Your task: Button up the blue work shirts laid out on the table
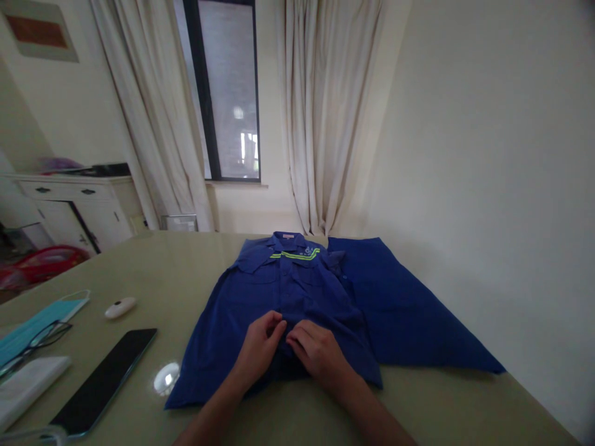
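Observation:
A blue work shirt (223, 325) lies front up on the table, its collar pointing away from me. Yellow-green stripes and a small emblem cross its chest. Over the lower part of the button placket, my left hand (261, 341) is closed with thumb and forefinger pinched together at the cloth. My right hand (318, 348) is just to its right, fingers curled in a pinch at the same front edge. Fingers hide the exact bit of fabric or button between them. Beside the shirt's right side lies a darker blue piece of cloth (404, 310), spread flat.
On the table (171, 279) at left are a black phone (106, 378), a white box-like object (32, 387), glasses (49, 334), a light blue face mask (46, 319) and a small white oval case (119, 308). A wall (488, 186) borders the table's right side.

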`<state>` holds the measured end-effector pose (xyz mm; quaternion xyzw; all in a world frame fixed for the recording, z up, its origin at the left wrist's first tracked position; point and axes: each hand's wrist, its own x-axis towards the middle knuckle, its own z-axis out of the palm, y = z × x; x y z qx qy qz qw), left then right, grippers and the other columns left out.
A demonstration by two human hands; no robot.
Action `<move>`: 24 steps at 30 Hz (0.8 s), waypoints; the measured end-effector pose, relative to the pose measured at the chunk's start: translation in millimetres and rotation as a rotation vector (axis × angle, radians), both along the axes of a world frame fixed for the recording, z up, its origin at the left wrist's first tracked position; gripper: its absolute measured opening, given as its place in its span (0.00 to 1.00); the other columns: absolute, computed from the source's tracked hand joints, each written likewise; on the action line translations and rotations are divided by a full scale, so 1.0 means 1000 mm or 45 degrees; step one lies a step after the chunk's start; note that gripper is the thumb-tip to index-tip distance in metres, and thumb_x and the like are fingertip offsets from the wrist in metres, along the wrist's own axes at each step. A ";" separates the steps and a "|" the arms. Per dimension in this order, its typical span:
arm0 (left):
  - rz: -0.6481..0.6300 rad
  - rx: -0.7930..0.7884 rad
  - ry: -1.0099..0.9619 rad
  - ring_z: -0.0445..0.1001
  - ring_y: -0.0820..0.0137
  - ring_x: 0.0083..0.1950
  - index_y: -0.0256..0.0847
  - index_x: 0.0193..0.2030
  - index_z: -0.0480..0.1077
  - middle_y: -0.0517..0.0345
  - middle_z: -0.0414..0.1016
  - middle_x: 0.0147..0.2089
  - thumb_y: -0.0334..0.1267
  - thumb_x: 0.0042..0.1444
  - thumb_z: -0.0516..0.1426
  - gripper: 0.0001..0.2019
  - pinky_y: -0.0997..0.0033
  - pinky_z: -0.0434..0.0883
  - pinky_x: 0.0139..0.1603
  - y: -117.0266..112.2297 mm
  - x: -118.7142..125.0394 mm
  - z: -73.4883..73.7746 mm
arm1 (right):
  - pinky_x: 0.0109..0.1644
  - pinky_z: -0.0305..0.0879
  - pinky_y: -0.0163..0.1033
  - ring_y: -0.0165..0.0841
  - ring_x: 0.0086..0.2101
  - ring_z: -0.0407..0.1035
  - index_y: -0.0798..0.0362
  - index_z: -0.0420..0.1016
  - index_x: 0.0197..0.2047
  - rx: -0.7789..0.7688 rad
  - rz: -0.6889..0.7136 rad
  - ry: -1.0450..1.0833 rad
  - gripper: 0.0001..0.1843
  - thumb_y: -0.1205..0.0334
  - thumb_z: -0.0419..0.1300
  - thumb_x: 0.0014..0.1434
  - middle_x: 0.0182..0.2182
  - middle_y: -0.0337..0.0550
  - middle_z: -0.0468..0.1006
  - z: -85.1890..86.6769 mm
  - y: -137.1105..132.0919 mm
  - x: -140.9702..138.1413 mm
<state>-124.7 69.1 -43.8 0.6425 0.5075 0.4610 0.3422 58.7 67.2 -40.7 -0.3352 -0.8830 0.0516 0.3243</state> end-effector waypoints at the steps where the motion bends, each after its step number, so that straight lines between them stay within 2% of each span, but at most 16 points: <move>1: 0.002 0.013 0.018 0.77 0.66 0.36 0.41 0.38 0.74 0.57 0.80 0.34 0.47 0.62 0.56 0.12 0.71 0.69 0.38 -0.001 0.001 -0.001 | 0.43 0.68 0.37 0.35 0.38 0.74 0.52 0.76 0.43 -0.013 -0.009 -0.023 0.11 0.62 0.53 0.72 0.37 0.45 0.79 -0.001 0.000 0.000; 7: -0.013 -0.089 -0.112 0.79 0.64 0.36 0.39 0.37 0.75 0.55 0.82 0.34 0.50 0.59 0.59 0.14 0.70 0.71 0.37 0.003 0.002 -0.001 | 0.41 0.67 0.35 0.34 0.36 0.75 0.51 0.76 0.40 -0.088 -0.145 -0.036 0.08 0.63 0.56 0.70 0.36 0.43 0.79 -0.009 0.003 -0.004; 14: -0.006 -0.293 -0.339 0.75 0.69 0.30 0.39 0.39 0.73 0.61 0.79 0.29 0.54 0.52 0.64 0.19 0.75 0.66 0.31 0.002 0.000 0.001 | 0.39 0.65 0.34 0.33 0.36 0.74 0.51 0.76 0.38 -0.096 -0.210 -0.082 0.09 0.63 0.56 0.70 0.36 0.43 0.80 -0.010 0.007 -0.009; 18: 0.009 -0.322 -0.371 0.76 0.70 0.31 0.38 0.39 0.75 0.59 0.80 0.30 0.50 0.53 0.63 0.16 0.75 0.67 0.31 0.000 0.002 0.002 | 0.41 0.65 0.35 0.34 0.36 0.75 0.51 0.77 0.39 -0.111 -0.238 -0.075 0.10 0.63 0.56 0.70 0.36 0.43 0.80 -0.008 0.004 -0.006; 20: -0.026 -0.354 -0.384 0.78 0.69 0.35 0.38 0.41 0.77 0.57 0.82 0.35 0.45 0.53 0.62 0.14 0.73 0.71 0.36 -0.001 0.002 0.001 | 0.42 0.65 0.36 0.35 0.37 0.75 0.51 0.77 0.40 -0.128 -0.245 -0.059 0.10 0.63 0.55 0.70 0.37 0.44 0.80 -0.008 0.003 -0.003; 22: -0.145 -0.367 -0.397 0.80 0.66 0.42 0.38 0.43 0.79 0.54 0.83 0.41 0.39 0.51 0.61 0.13 0.68 0.74 0.47 0.000 0.001 0.000 | 0.44 0.65 0.36 0.35 0.39 0.75 0.51 0.77 0.41 -0.152 -0.248 -0.023 0.10 0.62 0.55 0.71 0.38 0.44 0.80 -0.008 0.002 -0.001; 24: -0.276 -0.319 -0.407 0.80 0.64 0.49 0.39 0.45 0.80 0.52 0.84 0.46 0.35 0.49 0.62 0.15 0.63 0.72 0.58 0.000 0.000 -0.002 | 0.43 0.65 0.37 0.36 0.38 0.75 0.51 0.76 0.40 -0.181 -0.258 0.037 0.10 0.62 0.55 0.70 0.38 0.44 0.80 -0.009 0.003 0.000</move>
